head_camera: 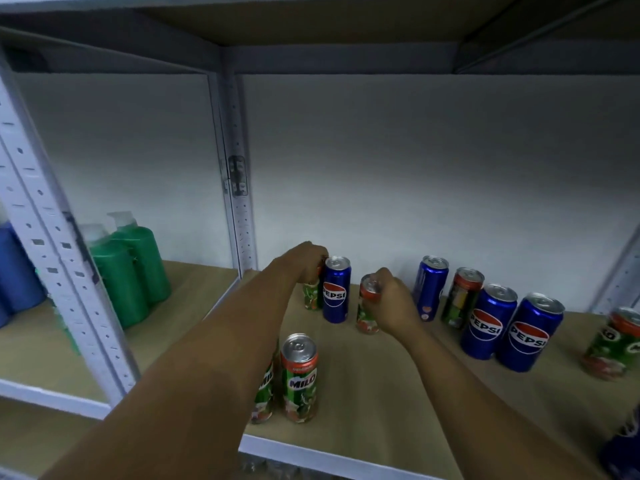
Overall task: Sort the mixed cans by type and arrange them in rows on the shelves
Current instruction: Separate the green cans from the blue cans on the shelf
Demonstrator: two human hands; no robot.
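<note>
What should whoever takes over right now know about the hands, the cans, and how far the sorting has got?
Left hand: grips the top of a Milo can at the back of the shelf, beside an upright Pepsi can.
Right hand: fingers curled round a second Milo can, mid-shelf.
Done: two Milo cans stand side by side near the front edge.
Left: the right-hand group is mixed, three Pepsi cans with one Milo among them, plus another Milo at far right. Pepsi is not yet in a row.
</note>
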